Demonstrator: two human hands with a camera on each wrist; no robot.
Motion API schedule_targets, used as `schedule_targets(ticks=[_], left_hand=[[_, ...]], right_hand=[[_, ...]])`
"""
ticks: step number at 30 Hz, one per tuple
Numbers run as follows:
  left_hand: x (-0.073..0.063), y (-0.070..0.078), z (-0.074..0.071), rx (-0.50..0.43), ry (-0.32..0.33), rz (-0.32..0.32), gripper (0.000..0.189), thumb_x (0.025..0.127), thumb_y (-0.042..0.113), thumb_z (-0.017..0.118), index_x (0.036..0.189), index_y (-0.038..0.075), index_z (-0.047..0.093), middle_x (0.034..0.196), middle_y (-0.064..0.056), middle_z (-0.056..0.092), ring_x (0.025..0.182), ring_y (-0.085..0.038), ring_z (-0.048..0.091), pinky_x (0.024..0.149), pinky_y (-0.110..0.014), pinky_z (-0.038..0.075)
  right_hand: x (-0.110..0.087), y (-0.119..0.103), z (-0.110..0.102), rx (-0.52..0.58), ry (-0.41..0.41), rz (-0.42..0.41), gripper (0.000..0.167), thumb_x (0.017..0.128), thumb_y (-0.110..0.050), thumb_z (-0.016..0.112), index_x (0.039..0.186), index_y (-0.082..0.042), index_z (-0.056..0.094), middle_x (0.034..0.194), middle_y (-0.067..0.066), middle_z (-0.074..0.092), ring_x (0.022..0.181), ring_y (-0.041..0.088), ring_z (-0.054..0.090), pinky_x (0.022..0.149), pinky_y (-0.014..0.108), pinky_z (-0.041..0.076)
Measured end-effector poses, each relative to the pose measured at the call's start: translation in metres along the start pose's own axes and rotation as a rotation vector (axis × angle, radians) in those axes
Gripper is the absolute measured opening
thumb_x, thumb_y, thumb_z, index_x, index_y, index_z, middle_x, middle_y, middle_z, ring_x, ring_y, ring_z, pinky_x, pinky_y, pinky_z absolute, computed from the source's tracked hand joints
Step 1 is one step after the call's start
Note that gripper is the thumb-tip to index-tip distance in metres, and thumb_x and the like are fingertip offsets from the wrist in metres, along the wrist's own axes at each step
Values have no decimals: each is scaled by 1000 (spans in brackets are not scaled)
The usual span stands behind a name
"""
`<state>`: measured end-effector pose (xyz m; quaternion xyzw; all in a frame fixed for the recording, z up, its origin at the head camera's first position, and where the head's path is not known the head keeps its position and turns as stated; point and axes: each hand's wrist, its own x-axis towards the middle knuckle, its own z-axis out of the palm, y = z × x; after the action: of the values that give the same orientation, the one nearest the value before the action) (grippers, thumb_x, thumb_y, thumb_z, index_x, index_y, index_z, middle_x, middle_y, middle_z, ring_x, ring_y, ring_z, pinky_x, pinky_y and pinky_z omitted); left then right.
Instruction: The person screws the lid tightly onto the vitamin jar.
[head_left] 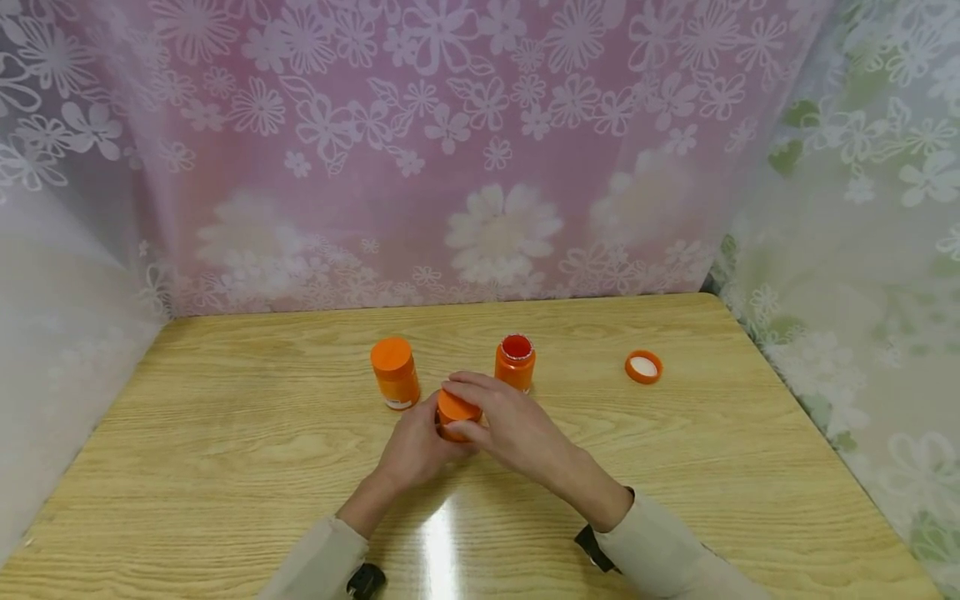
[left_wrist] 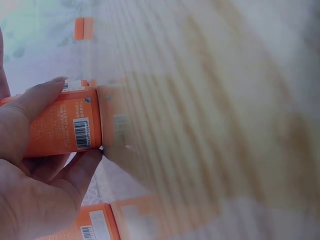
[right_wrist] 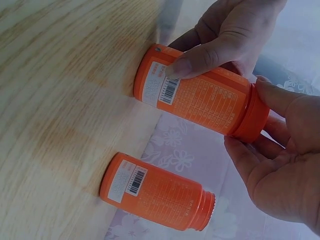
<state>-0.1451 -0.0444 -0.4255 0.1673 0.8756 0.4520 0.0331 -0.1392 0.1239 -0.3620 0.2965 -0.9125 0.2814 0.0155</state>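
Both hands are on one orange pill bottle [right_wrist: 200, 97] that stands on the table. My left hand [head_left: 417, 446] grips its body, the thumb lying along the label in the right wrist view. With fingers and thumb around the rim, my right hand [head_left: 521, 429] holds the orange screw cap [right_wrist: 251, 114], which sits on the bottle's neck. Just behind to the right is an open orange bottle [head_left: 515, 364] without a cap. A capped orange bottle [head_left: 395, 373] stands close on the left.
A loose orange cap [head_left: 643, 367] lies with its white inside up, to the right on the wooden table [head_left: 247, 467]. A flowered curtain [head_left: 360, 167] hangs along the table's back edge, and other flowered sheets flank both sides.
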Motion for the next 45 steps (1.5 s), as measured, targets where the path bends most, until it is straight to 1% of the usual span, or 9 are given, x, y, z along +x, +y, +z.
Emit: schedule_targets(ticks=[8,12,16,18,22,27,32,37,45], left_hand=[[0,-2,-3,5,-17,10,58,76,22,83,124,8,54,109,-2,64,97,-17,61,86,-36,50],[-2,-3,-2,-21,12,23,60,75,19,83,125,6,52,111,-3,63,98,-18,60,87,-37,49],[-5,0,-1,-58,48,46,66,75,15,83,129,6,48,116,-3,59,103,-17,59,91,-37,48],[-7,4,-1,-70,52,52,71,74,15,83,133,7,45,119,-3,58,107,-17,57,93,-37,47],[-14,15,-7,-75,57,11,83,73,18,85,141,7,38,132,-6,51,116,-24,53,96,-42,45],[-19,27,-18,-77,101,-25,89,73,28,85,144,6,36,142,-8,42,123,-29,48,100,-46,41],[-16,39,-31,-54,145,14,88,73,37,83,144,11,38,142,-3,42,125,-24,46,101,-44,39],[-10,51,-39,-65,163,45,81,77,42,78,143,16,39,141,3,43,125,-20,45,101,-45,39],[-3,78,-40,-94,191,142,67,82,24,76,140,15,44,134,1,47,121,-19,47,99,-40,41]], right_hand=[[1,-2,1,-5,2,9,49,88,-31,70,132,-12,58,137,3,51,124,20,49,99,38,42],[1,-1,2,-23,1,17,53,88,-35,70,135,-15,55,138,1,50,124,19,49,97,40,44],[-2,1,0,-58,-12,33,64,86,-45,69,142,-22,48,142,-2,46,124,19,49,88,42,49],[-3,2,-3,-75,-19,40,67,86,-50,67,144,-25,44,146,-2,42,126,20,48,86,44,50],[-5,6,-13,-76,-10,49,65,89,-54,60,145,-27,42,150,-1,36,125,23,49,84,48,51],[-7,20,-29,-72,35,34,58,94,-50,54,145,-23,43,150,1,35,126,25,47,88,46,49],[-10,36,-48,-96,76,64,56,94,-42,59,144,-21,44,150,3,35,131,27,41,92,49,46],[-18,55,-62,-105,102,108,54,93,-37,62,142,-18,47,150,6,34,132,32,38,95,54,42],[-29,80,-76,-134,122,167,54,95,-43,56,141,-16,48,150,9,34,132,35,37,91,55,44]])
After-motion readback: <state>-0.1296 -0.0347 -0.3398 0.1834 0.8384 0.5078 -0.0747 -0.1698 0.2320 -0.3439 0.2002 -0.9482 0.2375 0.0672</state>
